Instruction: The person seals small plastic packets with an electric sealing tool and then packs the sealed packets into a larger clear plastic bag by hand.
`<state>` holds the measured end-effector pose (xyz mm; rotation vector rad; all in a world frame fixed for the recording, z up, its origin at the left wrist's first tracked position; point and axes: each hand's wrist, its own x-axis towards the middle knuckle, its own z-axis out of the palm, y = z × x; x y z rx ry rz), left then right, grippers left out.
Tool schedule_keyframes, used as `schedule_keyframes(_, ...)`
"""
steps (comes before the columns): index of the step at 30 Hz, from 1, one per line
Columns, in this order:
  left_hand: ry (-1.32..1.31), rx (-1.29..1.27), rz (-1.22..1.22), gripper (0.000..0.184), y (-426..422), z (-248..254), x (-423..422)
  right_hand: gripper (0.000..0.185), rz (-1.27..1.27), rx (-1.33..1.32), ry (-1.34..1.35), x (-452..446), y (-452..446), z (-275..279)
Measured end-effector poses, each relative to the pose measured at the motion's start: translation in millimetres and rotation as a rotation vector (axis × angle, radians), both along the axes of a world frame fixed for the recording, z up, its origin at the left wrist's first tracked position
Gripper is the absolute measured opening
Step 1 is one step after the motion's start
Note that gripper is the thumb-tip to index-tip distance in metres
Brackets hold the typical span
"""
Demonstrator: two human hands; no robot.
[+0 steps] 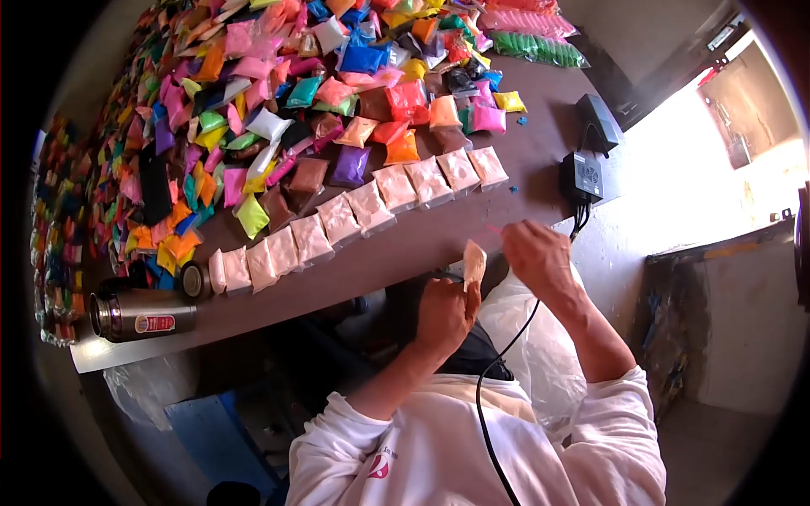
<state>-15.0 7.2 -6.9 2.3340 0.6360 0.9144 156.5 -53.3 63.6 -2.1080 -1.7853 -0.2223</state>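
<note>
My left hand (447, 314) is closed around the lower end of a small pale beige packet (474, 263), which stands upright out of the fist above the table's front edge. To its right, my right hand (537, 255) is raised with the fingers pinched together. A thin pinkish-red bit (494, 228) shows at those fingertips, too small to name. In front of both hands, a curved row of similar beige packets (366, 207) lies side by side on the brown table (422, 244).
A large heap of colourful packets (253, 93) covers the table's left and back. A steel flask (143, 314) lies at the left edge near a round lid (196, 279). A black box with a fan (582, 177) sits right. A black cable (481, 405) crosses my shirt.
</note>
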Motion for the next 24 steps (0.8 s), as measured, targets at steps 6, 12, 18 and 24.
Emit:
schedule_keyframes(6, 0.000, -0.037, -0.059, 0.036, 3.1, 5.9, -1.0, 0.017, -0.124, -0.141, 0.878, -12.4, 3.1, -13.0)
schedule_keyframes(12, -0.071, -0.119, -0.101, 0.036, -1.6, 6.5, -2.7, 0.028, -0.098, 0.038, 1.638, -25.7, 0.7, -26.0)
schedule_keyframes(18, -0.062, -0.837, -0.213, 0.046, -0.6, 3.4, -13.7, 0.027, -0.068, 0.115, 1.666, -25.9, 0.9, -35.3)
schedule_keyframes(24, -0.008, -0.771, -0.223, 0.050, 1.3, -1.0, -20.2, 0.022, -0.105, 0.000, 1.462, -29.1, 0.4, -23.2)
